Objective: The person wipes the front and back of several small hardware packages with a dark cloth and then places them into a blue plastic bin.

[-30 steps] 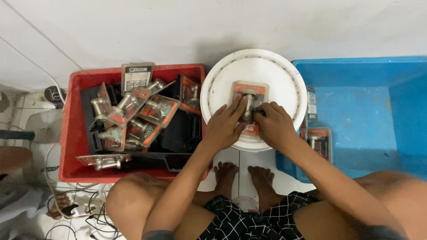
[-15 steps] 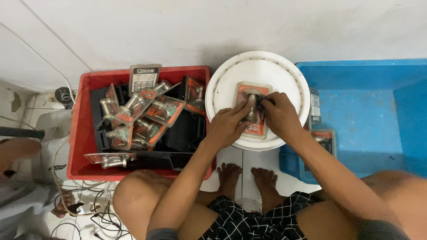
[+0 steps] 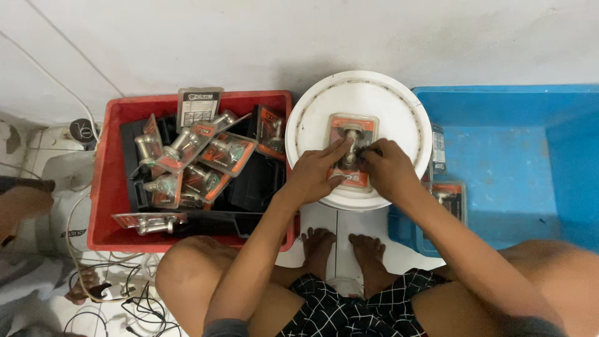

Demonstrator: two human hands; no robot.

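Note:
A blister pack (image 3: 353, 134) with an orange card and a metal fitting lies on the white round bucket lid (image 3: 318, 109) in front of me. My left hand (image 3: 318, 171) rests on the pack's left side with the index finger stretched along it. On the pack's right side sits my right hand (image 3: 387, 168), fingers curled at the metal part. Both hands grip the pack against the lid.
A red crate (image 3: 109, 187) at the left holds several similar orange packs (image 3: 206, 156) and black trays. A blue bin (image 3: 518, 162) stands at the right with two packs (image 3: 449, 196) at its left edge. Cables (image 3: 118, 293) lie on the floor at lower left. My bare feet (image 3: 340, 246) are below the lid.
The view has shifted slightly. My hands have stayed on the pack, with the fingers shifting a little over it.

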